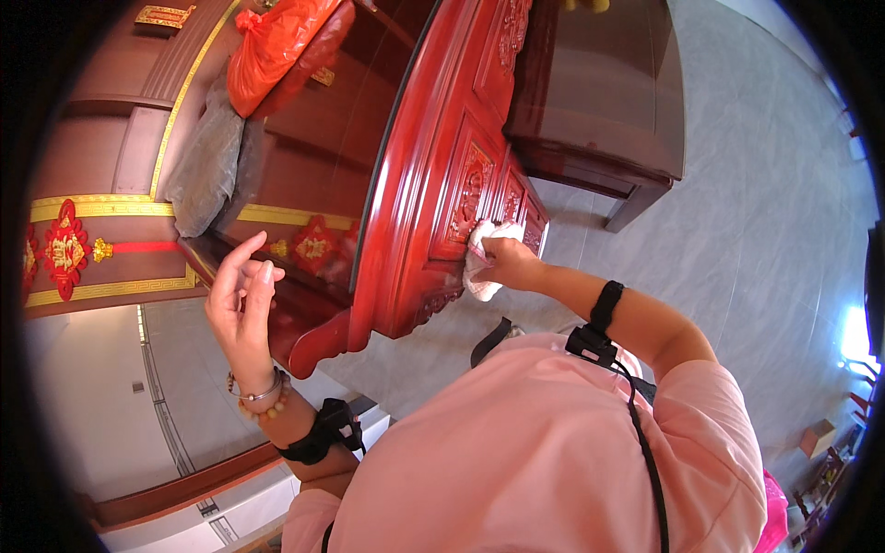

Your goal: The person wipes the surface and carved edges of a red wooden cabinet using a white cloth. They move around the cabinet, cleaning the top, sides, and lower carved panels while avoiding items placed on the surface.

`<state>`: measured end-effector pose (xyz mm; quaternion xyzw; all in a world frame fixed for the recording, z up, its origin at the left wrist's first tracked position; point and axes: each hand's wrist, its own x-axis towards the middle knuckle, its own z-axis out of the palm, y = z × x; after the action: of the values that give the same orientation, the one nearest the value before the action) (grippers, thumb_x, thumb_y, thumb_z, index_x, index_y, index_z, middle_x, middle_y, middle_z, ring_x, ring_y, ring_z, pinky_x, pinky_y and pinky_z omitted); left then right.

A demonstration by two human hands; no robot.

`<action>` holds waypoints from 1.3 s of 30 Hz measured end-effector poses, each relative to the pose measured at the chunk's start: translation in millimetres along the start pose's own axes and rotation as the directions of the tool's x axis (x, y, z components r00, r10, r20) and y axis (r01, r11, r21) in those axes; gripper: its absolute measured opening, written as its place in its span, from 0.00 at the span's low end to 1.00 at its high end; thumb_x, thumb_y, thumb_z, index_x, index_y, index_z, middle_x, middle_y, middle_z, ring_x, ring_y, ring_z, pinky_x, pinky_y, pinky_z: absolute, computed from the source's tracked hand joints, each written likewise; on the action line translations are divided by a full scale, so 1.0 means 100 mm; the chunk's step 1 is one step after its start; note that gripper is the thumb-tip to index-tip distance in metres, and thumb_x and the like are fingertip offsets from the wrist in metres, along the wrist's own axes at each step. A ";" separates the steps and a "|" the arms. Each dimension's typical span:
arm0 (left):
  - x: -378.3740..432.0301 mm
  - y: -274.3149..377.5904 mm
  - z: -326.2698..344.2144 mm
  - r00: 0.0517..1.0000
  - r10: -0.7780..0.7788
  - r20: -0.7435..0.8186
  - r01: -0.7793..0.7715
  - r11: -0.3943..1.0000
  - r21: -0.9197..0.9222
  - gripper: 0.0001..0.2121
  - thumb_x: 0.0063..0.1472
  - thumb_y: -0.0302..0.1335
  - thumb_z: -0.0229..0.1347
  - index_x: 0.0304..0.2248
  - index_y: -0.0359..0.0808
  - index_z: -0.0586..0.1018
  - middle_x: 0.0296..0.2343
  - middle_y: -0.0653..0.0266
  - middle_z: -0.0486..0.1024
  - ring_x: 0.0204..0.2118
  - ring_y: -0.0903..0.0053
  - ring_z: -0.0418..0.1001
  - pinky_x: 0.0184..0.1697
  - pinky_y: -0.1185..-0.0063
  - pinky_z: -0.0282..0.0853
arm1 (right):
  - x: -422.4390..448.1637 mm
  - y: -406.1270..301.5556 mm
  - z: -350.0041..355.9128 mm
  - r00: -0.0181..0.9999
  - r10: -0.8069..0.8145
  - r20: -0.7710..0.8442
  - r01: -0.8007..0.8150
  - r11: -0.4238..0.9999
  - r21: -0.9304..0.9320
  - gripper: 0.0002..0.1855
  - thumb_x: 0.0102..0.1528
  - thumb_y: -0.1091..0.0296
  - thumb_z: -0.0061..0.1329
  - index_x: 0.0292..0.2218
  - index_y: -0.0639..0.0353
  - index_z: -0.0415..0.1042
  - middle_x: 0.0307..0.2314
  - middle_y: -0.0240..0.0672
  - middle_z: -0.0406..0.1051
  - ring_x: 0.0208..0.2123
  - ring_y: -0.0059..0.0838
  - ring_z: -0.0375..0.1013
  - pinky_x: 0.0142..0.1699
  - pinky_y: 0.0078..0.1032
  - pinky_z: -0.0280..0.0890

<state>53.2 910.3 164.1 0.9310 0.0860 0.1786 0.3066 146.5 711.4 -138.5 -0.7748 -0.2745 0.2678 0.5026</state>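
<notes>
A white cloth (477, 271) with a pinkish edge is gripped in my right hand (512, 263). It rests against the carved front of a glossy red wooden altar-style cabinet (422, 207), beside a panel with gilded relief (473, 192). My left hand (243, 304) is raised near the cabinet's scrolled end (319, 343), with nothing in it. Its fingers are partly curled and apart. Bracelets circle the left wrist.
A tied red plastic bag (276, 52) and a grey plastic bag (205, 166) lie on the cabinet's dark reflective top (339, 131). A dark wooden table (601, 83) stands close on the right. Red knot ornaments (67, 250) hang at left. Grey tiles (753, 186) cover the floor.
</notes>
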 end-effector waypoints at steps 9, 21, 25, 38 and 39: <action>-0.01 -0.02 0.01 1.000 -0.001 -0.009 0.001 1.000 -0.024 0.15 0.58 0.26 0.49 0.45 0.33 0.74 0.24 0.71 0.72 0.22 0.92 0.59 0.24 0.91 0.54 | 0.32 0.43 -0.14 0.967 0.247 -0.054 -0.223 0.934 0.281 0.17 0.43 0.68 0.58 0.35 0.63 0.71 0.28 0.35 0.72 0.30 0.24 0.71 0.36 0.26 0.66; 0.00 -0.04 -0.01 1.000 0.014 0.010 -0.014 0.999 -0.040 0.15 0.58 0.24 0.49 0.45 0.31 0.73 0.25 0.71 0.72 0.24 0.92 0.60 0.26 0.91 0.54 | 1.15 0.70 -0.85 0.828 0.245 -0.504 -0.066 0.936 0.346 0.16 0.47 0.64 0.50 0.37 0.64 0.69 0.30 0.48 0.72 0.35 0.41 0.73 0.41 0.32 0.66; 0.01 -0.05 -0.01 1.000 0.026 -0.008 -0.026 0.998 -0.054 0.14 0.59 0.24 0.50 0.45 0.31 0.73 0.25 0.71 0.71 0.25 0.92 0.61 0.27 0.91 0.55 | 1.02 0.72 -0.66 0.900 0.338 -0.276 -0.152 0.836 0.527 0.16 0.53 0.67 0.46 0.43 0.63 0.64 0.33 0.37 0.69 0.34 0.28 0.70 0.36 0.27 0.69; 0.00 0.00 0.01 0.999 0.016 -0.032 -0.018 0.997 -0.071 0.13 0.58 0.25 0.51 0.43 0.33 0.75 0.24 0.72 0.70 0.26 0.91 0.64 0.25 0.90 0.55 | -0.06 -0.33 -0.10 0.941 0.202 0.270 -0.266 0.937 0.226 0.22 0.46 0.61 0.56 0.39 0.67 0.70 0.31 0.43 0.71 0.35 0.30 0.71 0.39 0.29 0.66; -0.01 0.00 0.01 0.999 0.009 -0.041 -0.011 0.998 -0.056 0.13 0.58 0.25 0.51 0.43 0.32 0.75 0.24 0.72 0.70 0.26 0.91 0.65 0.25 0.90 0.55 | -0.14 -0.43 -0.12 0.934 0.157 0.320 -0.241 0.940 0.242 0.21 0.46 0.61 0.56 0.37 0.67 0.71 0.29 0.42 0.72 0.34 0.29 0.71 0.39 0.29 0.66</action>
<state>52.7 909.8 163.0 0.9185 0.0823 0.2013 0.3301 138.1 709.5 -92.3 -0.6719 -0.2259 0.4666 0.5290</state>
